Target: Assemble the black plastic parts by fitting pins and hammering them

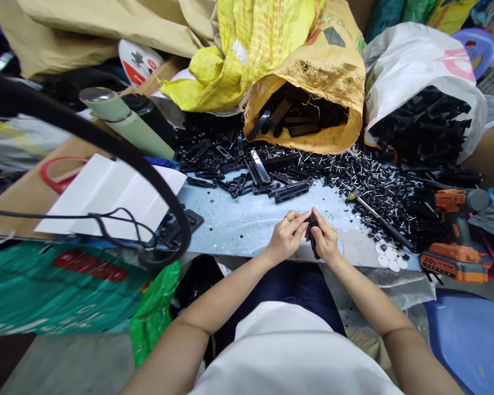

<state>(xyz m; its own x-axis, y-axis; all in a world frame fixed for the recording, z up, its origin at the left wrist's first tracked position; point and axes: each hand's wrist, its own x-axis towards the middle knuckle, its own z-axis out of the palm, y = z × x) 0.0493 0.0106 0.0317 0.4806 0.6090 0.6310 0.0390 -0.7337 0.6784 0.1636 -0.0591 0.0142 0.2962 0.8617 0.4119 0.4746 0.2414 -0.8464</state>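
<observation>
Both hands meet over the front edge of the blue worktable (230,219). My right hand (325,238) is closed around a narrow black plastic part (314,244), which points down toward my lap. My left hand (287,237), with a ring on one finger, pinches at the upper end of that same part; its fingertips hide the details there. Just beyond the hands lies a heap of long black plastic parts (292,190). To their right spreads a pile of small black pieces with silver pins (346,175). A thin-handled tool (379,219) with a yellowish head rests against it.
An orange cordless drill (456,241) stands at the right edge, near white discs (391,257). Behind, a yellow sack (304,140) and a white bag (432,60) spill black parts. A black curved arm (148,170) crosses the left side, over white card (107,192). A green flask (127,120) leans behind.
</observation>
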